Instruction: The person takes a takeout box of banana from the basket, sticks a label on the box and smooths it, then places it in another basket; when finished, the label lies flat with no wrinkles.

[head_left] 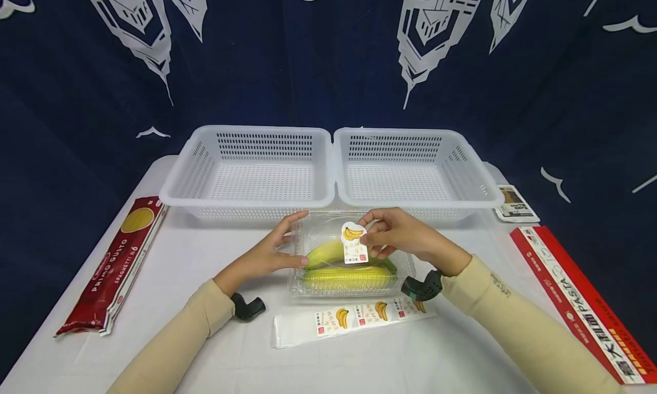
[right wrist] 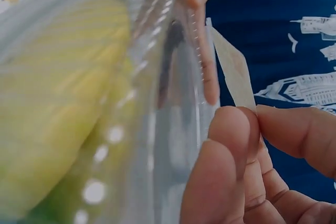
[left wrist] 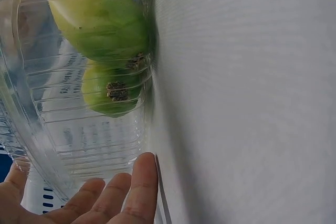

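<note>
A clear plastic clamshell box (head_left: 318,227) with yellow-green bananas (head_left: 349,278) inside sits mid-table, its lid down. My left hand (head_left: 269,251) rests against the box's left end, the thumb near the front and the fingers towards the back. Its fingers (left wrist: 142,182) lie fairly straight beside the clear wall in the left wrist view. My right hand (head_left: 395,234) pinches a white banana sticker (head_left: 355,251) between thumb and forefinger, over the lid. In the right wrist view the sticker (right wrist: 235,72) stands edge-on; whether it touches the lid I cannot tell.
A sheet of banana stickers (head_left: 354,320) lies before the box. Behind stand two white baskets (head_left: 251,202) (head_left: 416,203). A red spaghetti packet (head_left: 115,263) lies left; a red pasta box (head_left: 580,303) and a small card-like packet (head_left: 515,204) lie right.
</note>
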`<state>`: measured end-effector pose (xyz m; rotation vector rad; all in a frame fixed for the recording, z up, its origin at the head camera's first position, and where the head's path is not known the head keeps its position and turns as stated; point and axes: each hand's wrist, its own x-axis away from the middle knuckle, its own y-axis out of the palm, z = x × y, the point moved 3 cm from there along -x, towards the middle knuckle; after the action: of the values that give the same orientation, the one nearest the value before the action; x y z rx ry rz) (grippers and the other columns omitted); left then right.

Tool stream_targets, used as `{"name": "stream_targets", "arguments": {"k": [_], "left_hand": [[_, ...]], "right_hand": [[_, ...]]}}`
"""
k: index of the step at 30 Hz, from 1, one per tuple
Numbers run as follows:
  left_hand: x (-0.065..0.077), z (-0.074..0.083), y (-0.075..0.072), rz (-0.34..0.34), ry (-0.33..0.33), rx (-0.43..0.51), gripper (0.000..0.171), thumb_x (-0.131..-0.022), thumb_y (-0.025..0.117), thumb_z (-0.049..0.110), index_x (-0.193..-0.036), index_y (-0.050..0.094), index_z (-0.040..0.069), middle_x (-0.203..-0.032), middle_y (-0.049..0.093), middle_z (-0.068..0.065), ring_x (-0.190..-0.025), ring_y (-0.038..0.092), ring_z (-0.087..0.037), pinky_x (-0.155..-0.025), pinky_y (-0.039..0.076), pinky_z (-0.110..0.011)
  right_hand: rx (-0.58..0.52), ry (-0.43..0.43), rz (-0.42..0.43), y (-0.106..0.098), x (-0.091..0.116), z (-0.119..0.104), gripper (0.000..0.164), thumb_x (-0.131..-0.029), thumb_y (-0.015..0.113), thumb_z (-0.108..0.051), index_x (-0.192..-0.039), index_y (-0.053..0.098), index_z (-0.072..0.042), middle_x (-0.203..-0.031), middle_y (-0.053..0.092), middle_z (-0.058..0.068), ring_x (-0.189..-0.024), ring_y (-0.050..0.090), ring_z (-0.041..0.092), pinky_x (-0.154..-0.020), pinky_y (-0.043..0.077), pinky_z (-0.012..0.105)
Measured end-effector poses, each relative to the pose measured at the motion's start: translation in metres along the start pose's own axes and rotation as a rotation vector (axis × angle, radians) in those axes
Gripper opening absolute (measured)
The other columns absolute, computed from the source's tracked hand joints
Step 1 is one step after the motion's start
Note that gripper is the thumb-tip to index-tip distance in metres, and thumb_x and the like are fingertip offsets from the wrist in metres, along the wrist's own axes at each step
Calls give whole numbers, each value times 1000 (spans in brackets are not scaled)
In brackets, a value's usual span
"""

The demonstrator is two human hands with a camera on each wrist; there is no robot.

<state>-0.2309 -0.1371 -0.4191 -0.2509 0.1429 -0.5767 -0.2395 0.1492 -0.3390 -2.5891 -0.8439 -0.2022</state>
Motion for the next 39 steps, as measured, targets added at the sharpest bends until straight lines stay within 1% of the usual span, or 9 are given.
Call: {"name": "stream_targets", "arguments": {"k": [5,9,16,20,25,32,39], "left_hand": [[-1,0,0,-5,6,3,101,-95,84,29,-172,20,17,-178,9,-22,-154,20,-65,-120,26,-78],[-1,1,-1,-8,-12,8,103,-95,84,30,-173,19,18,-179,7,-21,-154,20,-65,-117,30,-80],[0,0,-3,-11,-19,19,105,-94,85,31,-173,17,19,-179,5,-21,-155,18,-65,-118,27,-80],[0,1,-2,-6,-15,27,103,-95,84,27,-173,17,18,-179,5,-22,-154,19,-65,-118,29,-80],[0,1,-1,-6,-15,29,102,-95,84,24,-173,18,18,-178,5,-22,-155,18,-63,-120,27,-78],[0,0,0,-11,-31,35,103,-95,84,25,-173,17,19,-178,6,-23,-155,18,-64,-117,30,-79],[-1,0,1,-11,-39,34,102,-95,84,23,-173,17,19,-179,5,-21,-155,18,-65,-116,32,-79]], "right_hand": [[-8,15,9,-2,-6,5,37,-100,70,0,-132,52,6,-83,72,3,-71,69,14,-68,63,30],[-14,19,40,-3,-10,6,44,-101,69,1,-137,46,5,-82,72,3,-69,69,14,-64,62,28],[32,38,93,-2,-17,10,49,-100,74,-1,-138,42,5,-81,72,6,-66,67,15,-63,62,29],[69,42,125,0,-18,10,52,-99,76,-2,-137,42,4,-82,72,7,-65,67,16,-62,62,30],[110,48,170,2,-17,12,52,-97,80,-3,-134,44,3,-81,73,8,-63,67,16,-62,63,32],[178,32,233,5,-17,14,48,-92,84,-4,-124,48,1,-77,73,8,-57,66,15,-60,63,35],[220,27,278,7,-16,15,42,-90,86,-3,-115,52,-3,-75,73,7,-53,64,15,-58,62,33]]}}
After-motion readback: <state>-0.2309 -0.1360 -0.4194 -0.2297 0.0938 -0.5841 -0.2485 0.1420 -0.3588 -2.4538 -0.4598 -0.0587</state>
